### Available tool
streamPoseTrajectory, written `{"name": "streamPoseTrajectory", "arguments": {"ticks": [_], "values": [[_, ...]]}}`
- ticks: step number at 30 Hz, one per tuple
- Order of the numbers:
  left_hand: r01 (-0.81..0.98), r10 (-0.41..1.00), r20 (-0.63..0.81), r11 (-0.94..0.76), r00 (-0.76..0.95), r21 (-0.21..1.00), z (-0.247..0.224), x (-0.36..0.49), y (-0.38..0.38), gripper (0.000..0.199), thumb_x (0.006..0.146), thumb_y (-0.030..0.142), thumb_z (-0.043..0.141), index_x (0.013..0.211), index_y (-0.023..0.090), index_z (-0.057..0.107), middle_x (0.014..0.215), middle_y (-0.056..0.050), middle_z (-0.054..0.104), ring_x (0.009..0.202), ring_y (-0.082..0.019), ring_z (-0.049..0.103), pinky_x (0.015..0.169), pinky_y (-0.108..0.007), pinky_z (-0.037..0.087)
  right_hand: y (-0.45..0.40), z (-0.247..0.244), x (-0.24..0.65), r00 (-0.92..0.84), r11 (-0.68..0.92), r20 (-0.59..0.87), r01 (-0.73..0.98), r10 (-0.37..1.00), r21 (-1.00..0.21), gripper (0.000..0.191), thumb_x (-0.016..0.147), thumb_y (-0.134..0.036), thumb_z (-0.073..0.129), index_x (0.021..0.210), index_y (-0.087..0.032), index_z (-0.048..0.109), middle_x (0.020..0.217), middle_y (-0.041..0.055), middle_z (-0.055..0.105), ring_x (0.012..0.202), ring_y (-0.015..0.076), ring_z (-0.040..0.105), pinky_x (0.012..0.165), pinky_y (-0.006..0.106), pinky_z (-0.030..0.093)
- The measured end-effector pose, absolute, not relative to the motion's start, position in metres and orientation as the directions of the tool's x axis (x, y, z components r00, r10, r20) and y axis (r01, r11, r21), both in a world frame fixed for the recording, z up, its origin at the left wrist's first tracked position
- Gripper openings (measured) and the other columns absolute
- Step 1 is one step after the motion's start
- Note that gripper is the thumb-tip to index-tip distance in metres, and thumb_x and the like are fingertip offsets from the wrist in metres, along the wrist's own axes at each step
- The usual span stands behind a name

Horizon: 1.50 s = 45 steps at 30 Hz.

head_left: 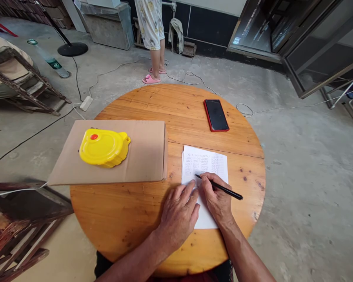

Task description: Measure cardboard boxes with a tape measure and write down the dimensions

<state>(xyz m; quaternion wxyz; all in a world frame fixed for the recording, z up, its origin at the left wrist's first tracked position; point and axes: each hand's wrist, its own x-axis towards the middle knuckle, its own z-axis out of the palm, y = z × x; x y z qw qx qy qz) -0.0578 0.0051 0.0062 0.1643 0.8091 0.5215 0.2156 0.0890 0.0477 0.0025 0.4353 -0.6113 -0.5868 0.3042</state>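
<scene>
My right hand (218,199) grips a black pen (228,191), its tip down on a white sheet of paper (206,219). Rows of small handwriting in columns cover the sheet's upper part; I cannot read them. Flat across the paper's left edge lies my left hand (181,207), fingers stretched out and pointing away from me, close beside the right. Left of the hands, a yellow plastic case with a red button (104,148), shaped like a chalk line reel or tape measure, rests on a closed cardboard box (145,156).
A phone in a red case (216,115) lies beyond the paper on the round wooden table (129,211). Past the table stands a person (154,43) in pink slippers. Cables and a white power strip (86,103) trail over the floor. Wooden chairs (23,74) are at the left.
</scene>
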Motion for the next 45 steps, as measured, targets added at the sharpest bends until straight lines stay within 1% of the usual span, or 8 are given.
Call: {"name": "streamPoseTrajectory", "arguments": {"ticks": [15,25,33,37,42,45], "values": [[0.776,0.915,0.183,-0.403,0.360,0.486,0.0053,-0.0573,0.0050,0.035,0.091,0.020,0.056,0.126,0.018,0.060,0.139,-0.006,0.059,0.116,-0.028,0.053,0.096,-0.045,0.048,0.0474,0.0019,0.0887,0.107,0.100,0.172,0.484,0.979,-0.870,0.016,0.093,-0.027,0.056,0.086,-0.020,0.069,0.071,-0.0011,0.066,0.060,0.0127,0.058,0.059,0.025,0.047],[0.776,0.919,0.181,-0.394,0.351,0.492,0.0056,-0.0569,0.0050,0.035,0.091,0.020,0.057,0.125,0.019,0.060,0.138,-0.006,0.059,0.116,-0.027,0.052,0.096,-0.045,0.048,0.0488,0.0031,0.0868,0.101,0.112,0.191,0.520,0.976,-0.847,0.017,0.093,-0.027,0.056,0.086,-0.020,0.070,0.076,0.0007,0.070,0.065,0.0143,0.063,0.064,0.026,0.050],[0.774,0.918,0.166,-0.394,0.360,0.496,0.0069,-0.0571,0.0057,0.037,0.091,0.020,0.057,0.128,0.018,0.059,0.139,-0.006,0.058,0.116,-0.028,0.052,0.096,-0.045,0.048,0.0488,0.0052,0.0877,0.102,0.099,0.172,0.502,0.980,-0.859,0.019,0.093,-0.029,0.056,0.084,-0.020,0.070,0.074,0.0014,0.070,0.063,0.0149,0.062,0.061,0.027,0.051],[0.774,0.917,0.173,-0.397,0.360,0.494,0.0070,-0.0570,0.0060,0.036,0.091,0.020,0.057,0.126,0.019,0.059,0.139,-0.006,0.059,0.116,-0.027,0.052,0.096,-0.045,0.048,0.0487,0.0041,0.0877,0.115,0.092,0.169,0.487,0.979,-0.868,0.018,0.093,-0.029,0.057,0.085,-0.020,0.070,0.073,0.0004,0.069,0.063,0.0140,0.061,0.061,0.026,0.050],[0.773,0.915,0.173,-0.400,0.363,0.492,0.0069,-0.0571,0.0052,0.035,0.091,0.020,0.057,0.125,0.018,0.060,0.139,-0.007,0.058,0.116,-0.027,0.052,0.097,-0.045,0.048,0.0485,0.0039,0.0869,0.099,0.094,0.167,0.508,0.981,-0.856,0.018,0.093,-0.028,0.056,0.085,-0.020,0.070,0.076,0.0013,0.070,0.065,0.0144,0.063,0.062,0.026,0.050],[0.773,0.916,0.169,-0.398,0.364,0.493,0.0065,-0.0574,0.0049,0.034,0.091,0.020,0.056,0.125,0.018,0.060,0.139,-0.006,0.058,0.116,-0.027,0.052,0.097,-0.045,0.048,0.0478,0.0034,0.0876,0.116,0.091,0.170,0.496,0.979,-0.863,0.018,0.092,-0.028,0.057,0.084,-0.020,0.069,0.073,0.0009,0.069,0.062,0.0140,0.061,0.060,0.026,0.049]]}}
